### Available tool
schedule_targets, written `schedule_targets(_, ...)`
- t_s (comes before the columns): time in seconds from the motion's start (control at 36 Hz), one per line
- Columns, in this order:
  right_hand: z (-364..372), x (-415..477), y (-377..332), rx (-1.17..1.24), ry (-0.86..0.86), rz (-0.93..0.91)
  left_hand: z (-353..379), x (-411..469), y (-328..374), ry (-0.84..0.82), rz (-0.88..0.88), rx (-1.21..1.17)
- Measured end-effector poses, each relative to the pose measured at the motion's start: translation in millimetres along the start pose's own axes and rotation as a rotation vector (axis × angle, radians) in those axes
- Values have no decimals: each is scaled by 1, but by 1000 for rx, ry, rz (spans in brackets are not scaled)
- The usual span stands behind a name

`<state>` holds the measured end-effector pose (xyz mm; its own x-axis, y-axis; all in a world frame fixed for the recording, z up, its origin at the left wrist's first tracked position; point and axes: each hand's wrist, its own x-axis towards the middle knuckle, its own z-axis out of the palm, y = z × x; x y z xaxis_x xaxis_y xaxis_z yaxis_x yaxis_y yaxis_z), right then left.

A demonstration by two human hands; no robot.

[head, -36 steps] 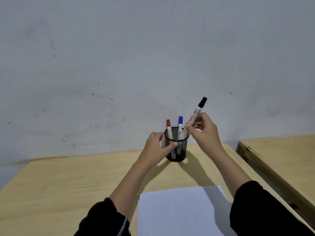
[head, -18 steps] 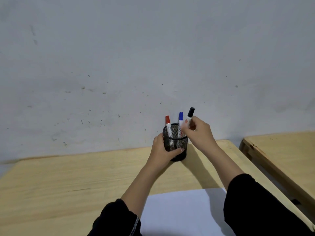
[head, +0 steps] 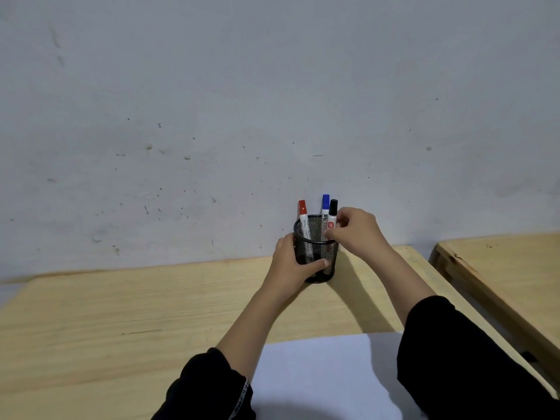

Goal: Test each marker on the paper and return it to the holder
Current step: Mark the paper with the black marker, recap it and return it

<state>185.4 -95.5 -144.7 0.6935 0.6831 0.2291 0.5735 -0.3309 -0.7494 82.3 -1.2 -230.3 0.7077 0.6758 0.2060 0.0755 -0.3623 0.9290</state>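
A black mesh holder (head: 315, 237) stands at the far edge of the wooden table (head: 136, 313), against the wall. My left hand (head: 291, 262) wraps around its left side. Three markers stand in it: a red-capped marker (head: 303, 218), a blue-capped marker (head: 325, 207) and a black-capped marker (head: 332, 215). My right hand (head: 357, 231) pinches the black-capped marker's barrel at the holder's right rim. A white sheet of paper (head: 321, 380) lies on the table near me, partly covered by my right sleeve.
A second wooden table (head: 509, 268) stands to the right across a narrow gap. A grey, speckled wall (head: 242, 101) rises directly behind the holder. Both my forearms reach over the table in black sleeves.
My right hand has lowered the black-capped marker from a tilted position above the holder down into it, upright beside the blue one. My left hand has closed more firmly around the holder.
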Motion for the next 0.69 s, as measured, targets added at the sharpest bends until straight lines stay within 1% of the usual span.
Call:
schedule_targets(0.17,0,1,2,62,49,35,0,1,0,-1,0,-12)
schedule_targets(0.25,2,0,3,147,135,32,0,0,-1,-2,-7,-18)
schedule_targets(0.33,3,-3,-1,185,269,-35,0,0,-3,2,-7,-31)
schedule_targets(0.39,5,-6,-6,212,313,-83,1,0,-3,5,-4,-33)
schedule_targets(0.47,12,-8,-14,195,246,-107,1,-1,-2,14,2,-48)
schedule_targets(0.56,21,-5,-16,56,124,-96,1,-2,-1,11,8,-57)
schedule_targets(0.69,32,5,-15,-103,52,-77,0,-3,1,-1,7,-64)
